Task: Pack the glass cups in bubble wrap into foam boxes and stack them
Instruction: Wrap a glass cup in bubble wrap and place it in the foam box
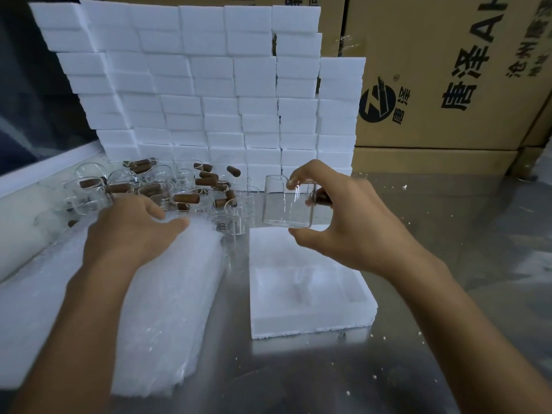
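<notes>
Head view: right hand (352, 216) is gripping one bare cup (288, 204); left hand (134, 228) is resting flat on bubble wrap (167, 282); open foam box (310, 297) is waiting; many cups (155, 186) are remaining unwrapped.

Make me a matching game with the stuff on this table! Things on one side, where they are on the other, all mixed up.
Things:
1. glass cup
2. bubble wrap stack
3. open foam box
4. cardboard cartons

Places:
A. under the left hand
B. far right, behind the table
C. held in the right hand
D. on the table, below the held cup

Pairs: 1-C, 2-A, 3-D, 4-B
</notes>
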The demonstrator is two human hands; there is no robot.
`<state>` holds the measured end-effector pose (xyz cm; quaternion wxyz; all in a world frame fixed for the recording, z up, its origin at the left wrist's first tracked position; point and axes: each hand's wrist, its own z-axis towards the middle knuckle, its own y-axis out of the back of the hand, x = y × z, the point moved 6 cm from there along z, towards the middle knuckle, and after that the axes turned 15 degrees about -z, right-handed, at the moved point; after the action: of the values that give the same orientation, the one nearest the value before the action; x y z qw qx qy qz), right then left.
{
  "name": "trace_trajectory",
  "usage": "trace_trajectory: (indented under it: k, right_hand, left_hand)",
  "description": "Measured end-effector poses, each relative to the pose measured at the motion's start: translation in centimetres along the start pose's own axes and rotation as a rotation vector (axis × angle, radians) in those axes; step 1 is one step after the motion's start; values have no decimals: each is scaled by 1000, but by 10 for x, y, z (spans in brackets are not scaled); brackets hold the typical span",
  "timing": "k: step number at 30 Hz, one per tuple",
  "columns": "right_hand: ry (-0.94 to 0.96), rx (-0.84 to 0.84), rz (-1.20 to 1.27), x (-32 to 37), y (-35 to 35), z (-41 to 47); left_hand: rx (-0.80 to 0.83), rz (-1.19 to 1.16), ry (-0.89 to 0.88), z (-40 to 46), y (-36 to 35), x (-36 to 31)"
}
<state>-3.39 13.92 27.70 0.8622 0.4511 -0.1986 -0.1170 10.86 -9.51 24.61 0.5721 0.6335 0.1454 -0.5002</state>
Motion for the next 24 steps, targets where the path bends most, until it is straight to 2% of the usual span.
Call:
trace_trajectory:
  k: [10, 14, 20, 24]
  right_hand:
    - [-83, -54, 56, -24, -20, 4]
    - [-101, -68, 34, -29, -19, 4]
    - [-145, -17, 70, -35, -27, 5]
    - [-185, -1, 45, -37, -29, 6]
  left_hand:
    - [-18, 74, 64, 3, -13, 12]
    - [-131, 51, -43, -1, -8, 2]
    - [-319, -108, -318, -15, 6, -30]
    - [-332, -242, -419, -30, 4, -45]
